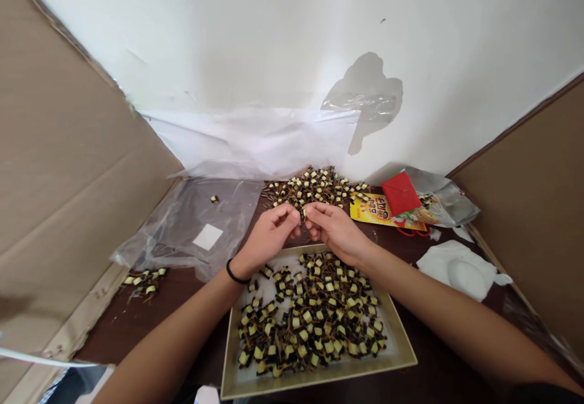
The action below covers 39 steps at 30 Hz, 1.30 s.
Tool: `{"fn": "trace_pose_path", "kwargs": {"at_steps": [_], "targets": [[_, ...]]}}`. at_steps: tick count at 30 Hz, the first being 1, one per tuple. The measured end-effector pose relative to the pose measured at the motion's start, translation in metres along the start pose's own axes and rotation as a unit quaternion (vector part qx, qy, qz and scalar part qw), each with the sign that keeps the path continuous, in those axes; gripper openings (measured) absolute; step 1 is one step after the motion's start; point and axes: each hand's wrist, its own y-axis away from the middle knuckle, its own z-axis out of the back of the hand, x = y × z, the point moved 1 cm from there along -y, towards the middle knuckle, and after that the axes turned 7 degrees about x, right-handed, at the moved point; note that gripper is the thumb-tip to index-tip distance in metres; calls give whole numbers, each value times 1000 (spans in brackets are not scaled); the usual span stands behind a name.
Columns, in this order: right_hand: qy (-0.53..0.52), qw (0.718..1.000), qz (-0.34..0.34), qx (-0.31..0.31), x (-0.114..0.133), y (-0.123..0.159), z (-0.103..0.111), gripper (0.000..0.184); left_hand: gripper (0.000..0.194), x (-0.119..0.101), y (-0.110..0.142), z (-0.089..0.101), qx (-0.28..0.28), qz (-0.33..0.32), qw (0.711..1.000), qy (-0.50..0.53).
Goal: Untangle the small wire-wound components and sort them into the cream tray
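My left hand (270, 238), with a black band at the wrist, is closed in a pinch; what its fingertips hold, if anything, is hidden. Close beside it, my right hand (336, 229) pinches a small coil (305, 213) of black and pale yellow, mostly covered by the fingers. Both hands are above the far rim of a shallow tray (319, 385). Many similar coils (319, 316) with thin brownish wires lie jumbled in that tray. Just behind my hands, a heap of more such coils (314, 185) rests on the table.
A small group of coils (145, 281) lies at left, near a clear plastic sheet (177, 227) bearing a white square (208, 237). To the right are a yellow packet (371, 208), a red envelope (401, 193), red-handled scissors (413, 232) and crumpled white tissue (456, 269). Cardboard walls (68, 124) flank the table.
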Motion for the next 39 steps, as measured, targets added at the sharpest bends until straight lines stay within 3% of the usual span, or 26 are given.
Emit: {"fn": "trace_pose_path", "kwargs": {"at_steps": [10, 19, 29, 35, 39], "targets": [[-2, 999, -20, 36, 1, 0, 2, 42, 34, -4, 2, -1, -22, -19, 997, -71], [32, 999, 3, 22, -2, 1, -1, 41, 38, 4, -2, 1, -31, 9, 999, 6], [1, 999, -14, 32, 0, -1, 1, 44, 34, 0, -2, 2, -15, -40, 993, -113], [9, 1000, -8, 19, 0, 0, 1, 43, 37, 0, -4, 2, -10, -29, 993, -114], [35, 999, 29, -26, 0, 0, 1, 40, 39, 4, -4, 1, -24, 26, 998, -43]]}}
